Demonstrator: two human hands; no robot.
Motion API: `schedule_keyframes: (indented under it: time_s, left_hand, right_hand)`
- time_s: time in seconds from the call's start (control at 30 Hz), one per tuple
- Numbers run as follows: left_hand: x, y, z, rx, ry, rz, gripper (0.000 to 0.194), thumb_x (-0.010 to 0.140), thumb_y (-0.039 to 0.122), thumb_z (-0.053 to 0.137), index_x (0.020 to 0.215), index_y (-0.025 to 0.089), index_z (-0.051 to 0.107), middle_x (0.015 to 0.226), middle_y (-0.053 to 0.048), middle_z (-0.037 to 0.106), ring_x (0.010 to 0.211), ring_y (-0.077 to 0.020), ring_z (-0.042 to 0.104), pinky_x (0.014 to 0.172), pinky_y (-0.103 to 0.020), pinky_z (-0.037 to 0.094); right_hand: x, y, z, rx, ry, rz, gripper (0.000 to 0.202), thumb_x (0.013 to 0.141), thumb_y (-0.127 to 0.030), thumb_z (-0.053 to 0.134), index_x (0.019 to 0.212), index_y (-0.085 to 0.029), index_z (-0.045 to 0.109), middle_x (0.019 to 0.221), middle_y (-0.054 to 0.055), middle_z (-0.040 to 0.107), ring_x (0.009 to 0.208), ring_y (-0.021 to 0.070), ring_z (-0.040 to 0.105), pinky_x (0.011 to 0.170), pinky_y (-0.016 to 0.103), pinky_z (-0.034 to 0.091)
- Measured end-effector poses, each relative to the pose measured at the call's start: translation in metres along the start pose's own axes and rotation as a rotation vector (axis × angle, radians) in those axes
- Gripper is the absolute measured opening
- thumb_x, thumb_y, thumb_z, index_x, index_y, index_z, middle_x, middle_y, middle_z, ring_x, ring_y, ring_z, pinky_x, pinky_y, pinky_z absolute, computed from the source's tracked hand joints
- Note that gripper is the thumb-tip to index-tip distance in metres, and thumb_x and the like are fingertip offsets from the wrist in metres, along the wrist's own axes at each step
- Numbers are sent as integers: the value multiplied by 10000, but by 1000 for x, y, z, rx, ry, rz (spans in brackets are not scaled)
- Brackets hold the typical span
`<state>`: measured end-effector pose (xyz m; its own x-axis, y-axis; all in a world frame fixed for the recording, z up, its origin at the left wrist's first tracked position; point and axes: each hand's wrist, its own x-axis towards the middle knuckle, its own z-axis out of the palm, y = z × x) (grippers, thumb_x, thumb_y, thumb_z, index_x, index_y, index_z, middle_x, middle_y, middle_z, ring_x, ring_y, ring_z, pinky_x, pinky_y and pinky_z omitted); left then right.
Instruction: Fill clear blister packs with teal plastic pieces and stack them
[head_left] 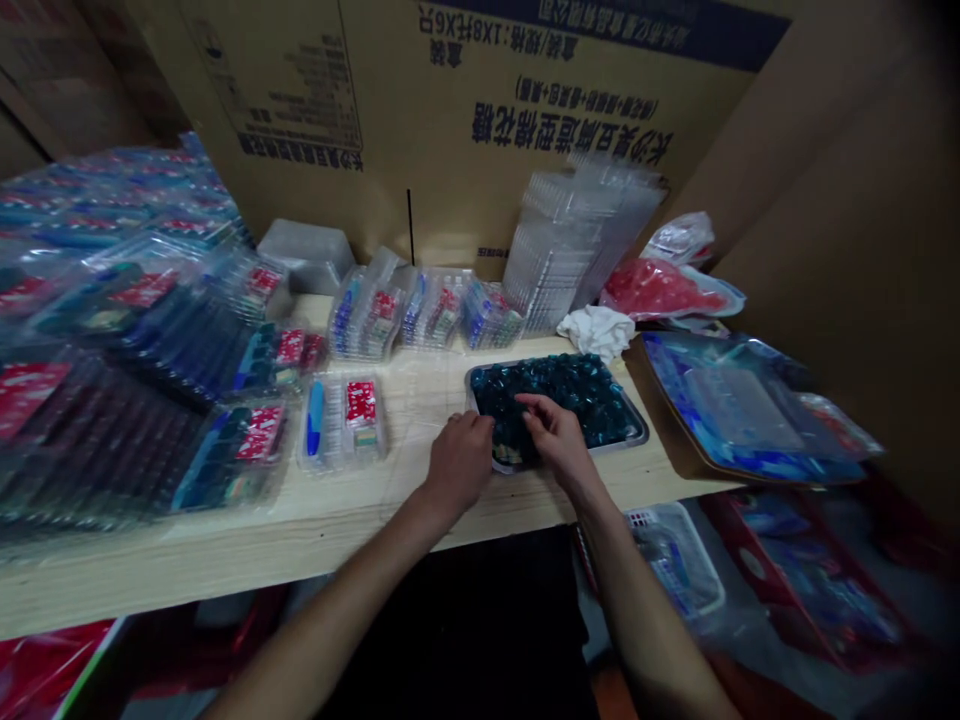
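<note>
A shallow clear tray point(639, 436) on the wooden table is heaped with small shiny dark teal pieces point(592, 395). My left hand point(463, 455) is closed at the tray's left edge, its fingers curled inward. Over the tray's front part, my right hand point(556, 438) has its thumb and index finger drawn together. What either hand holds, if anything, is hidden or too small to make out. Left of my hands lies a clear plastic pack point(381, 425) with a blue pen-like item point(314, 418) and a red patterned piece point(361, 402).
Stacks of filled packs point(127, 440) crowd the left, with more filled packs point(367, 315) along the back. Nested clear trays point(551, 250) stand behind the teal pieces. A white crumpled cloth point(598, 330) and an open carton point(675, 455) lie right. A large cardboard box point(420, 130) walls the back.
</note>
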<state>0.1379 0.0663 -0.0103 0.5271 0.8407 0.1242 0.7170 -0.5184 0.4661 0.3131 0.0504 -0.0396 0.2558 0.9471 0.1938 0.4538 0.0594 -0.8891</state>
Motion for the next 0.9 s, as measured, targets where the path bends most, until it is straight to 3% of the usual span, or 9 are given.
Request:
schedule_keyframes:
  time_s: [0.13,0.27,0.33,0.4,0.5,0.57,0.67,0.9]
  left_hand:
    - [24,9,13,69,-127,55,231,877,96,465,976,109,673,989,-186,682,1028,-323,601,900,-453,465]
    - [27,4,20,-34,-59,14,368,835,42,468,1165,108,615,1092,-180,679,1040,-299,614,918,-444,467]
    - [27,-5,19,-302,25,-65,377,840,79,507,1200,136,608,1107,-152,685,1018,-272,632,907,-420,483]
    - [27,-15,16,-716,62,-194,281,854,145,544,1109,153,659,989,-105,711,882,-224,667,817,-366,518]
    - [26,-26,7,-1262,-11,-374,178,802,228,665,951,144,713,842,-57,710,729,-159,668,709,-285,524]
    - [23,-29,-1,-1433,-28,-417,249,698,240,784,916,134,727,838,-47,712,734,-135,665,723,-253,517]
    - [13,-30,-14,-1449,21,-429,356,610,267,864,911,131,732,808,-31,709,690,-99,638,695,-214,500]
    - [-16,-34,-32,-1469,52,-456,368,641,297,856,947,128,741,853,-55,740,725,-122,669,736,-231,518]
  right_hand:
    - [-4,0,-5,97,-1,38,306,826,-395,522,993,-183,665,710,-6,553,601,136,462,542,240,365]
    - [-8,6,-18,6,74,21,268,834,-358,522,1003,-186,640,751,4,559,625,148,497,576,261,422]
    - [-11,6,-21,-77,93,-10,310,839,-306,510,1104,-190,620,863,36,590,682,164,540,647,295,474]
    - [-14,1,-20,-183,120,-63,393,836,-244,498,1216,-189,581,1011,85,597,791,194,575,768,357,504]
    - [-20,-12,-10,-281,148,-142,426,841,-184,473,1257,-191,565,1129,132,585,988,243,575,920,429,478]
    - [-26,-21,1,-233,115,-168,388,848,-172,458,1212,-203,588,1104,123,604,1022,242,578,927,416,481]
    - [-35,-31,19,-108,18,-158,347,852,-170,454,1160,-210,608,1023,93,629,945,209,608,858,358,506]
    - [-51,-47,57,191,-152,-20,305,910,-258,469,1196,-197,553,939,49,674,805,169,634,727,298,501]
